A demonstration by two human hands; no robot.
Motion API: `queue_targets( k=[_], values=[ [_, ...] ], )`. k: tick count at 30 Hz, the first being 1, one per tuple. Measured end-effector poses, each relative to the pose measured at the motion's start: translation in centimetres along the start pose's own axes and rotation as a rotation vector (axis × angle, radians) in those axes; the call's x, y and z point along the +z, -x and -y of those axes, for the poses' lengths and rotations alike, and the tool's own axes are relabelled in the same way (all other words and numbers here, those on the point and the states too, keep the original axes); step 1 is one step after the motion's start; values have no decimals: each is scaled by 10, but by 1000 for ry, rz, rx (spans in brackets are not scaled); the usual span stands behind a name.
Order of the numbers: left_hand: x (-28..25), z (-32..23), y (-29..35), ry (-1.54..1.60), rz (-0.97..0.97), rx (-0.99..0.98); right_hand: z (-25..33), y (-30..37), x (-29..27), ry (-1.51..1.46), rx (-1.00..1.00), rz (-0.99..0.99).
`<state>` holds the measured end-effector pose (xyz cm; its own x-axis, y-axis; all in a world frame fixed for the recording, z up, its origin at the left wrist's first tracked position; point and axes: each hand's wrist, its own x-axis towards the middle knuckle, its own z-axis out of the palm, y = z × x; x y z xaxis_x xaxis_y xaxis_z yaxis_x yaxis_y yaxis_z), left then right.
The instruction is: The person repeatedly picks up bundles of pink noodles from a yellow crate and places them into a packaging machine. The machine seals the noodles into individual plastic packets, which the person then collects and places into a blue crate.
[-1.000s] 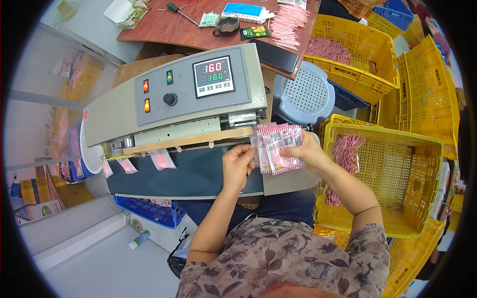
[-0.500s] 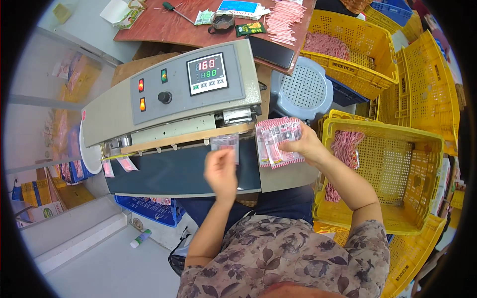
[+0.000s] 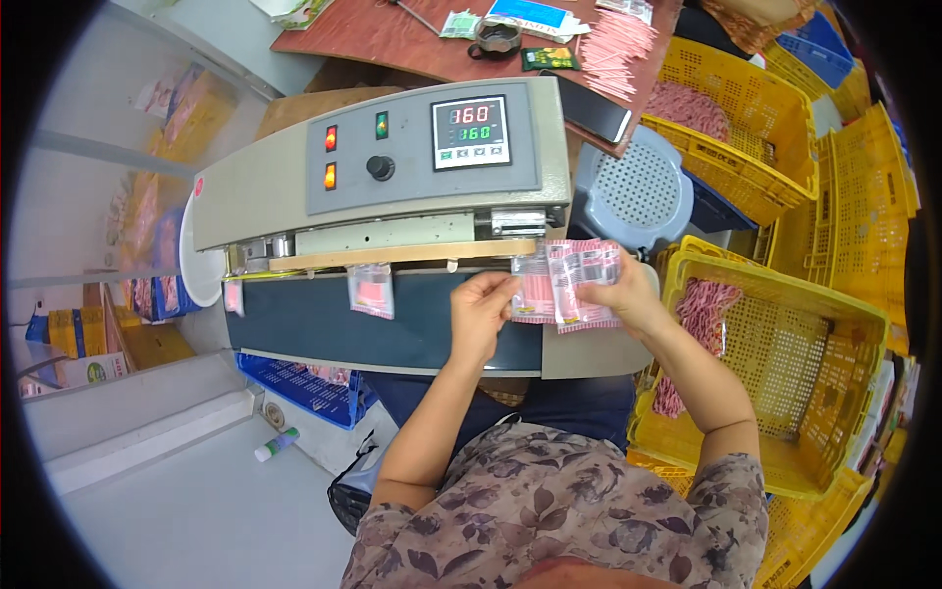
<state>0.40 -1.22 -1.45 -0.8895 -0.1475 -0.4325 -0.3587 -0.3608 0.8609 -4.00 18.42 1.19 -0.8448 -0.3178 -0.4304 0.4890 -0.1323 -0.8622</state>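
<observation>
My right hand (image 3: pixel 633 296) grips a fanned stack of clear, pink-striped packets (image 3: pixel 579 294) at the right end of the sealing machine (image 3: pixel 250 191). Closed in a pinch, my left hand (image 3: pixel 477 312) has the left edge of one packet (image 3: pixel 533 294) from that stack between thumb and fingers. Another filled packet (image 3: pixel 372 294) hangs by its top edge from the machine's sealing band, in front of the dark belt (image 3: pixel 422 339). Farther left, a small packet (image 3: pixel 234 296) shows at the machine's outlet end.
A red table (image 3: pixel 392 49) behind the machine bears pink sticks (image 3: pixel 618 54), a phone (image 3: pixel 596 110) and a glass cup (image 3: pixel 496 39). To the right are a grey-blue stool (image 3: pixel 636 182) and yellow crates (image 3: pixel 785 368); a blue crate (image 3: pixel 294 388) sits low at left.
My left hand has left the packet at the sealing band and moved right to the stack. That packet has travelled left along the machine. The whole view has shifted.
</observation>
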Motion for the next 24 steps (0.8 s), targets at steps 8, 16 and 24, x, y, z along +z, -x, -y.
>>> queue_targets(
  k=[8,16,24],
  values=[
    [-72,-15,8,-559,-445,683,-18,5,-4,87,-110,5],
    [-316,-110,-9,-875,-446,199,-15,14,-11,182,-203,-35],
    [-334,-127,59,-538,-546,49,-10,30,-21,103,-198,-142]
  ],
)
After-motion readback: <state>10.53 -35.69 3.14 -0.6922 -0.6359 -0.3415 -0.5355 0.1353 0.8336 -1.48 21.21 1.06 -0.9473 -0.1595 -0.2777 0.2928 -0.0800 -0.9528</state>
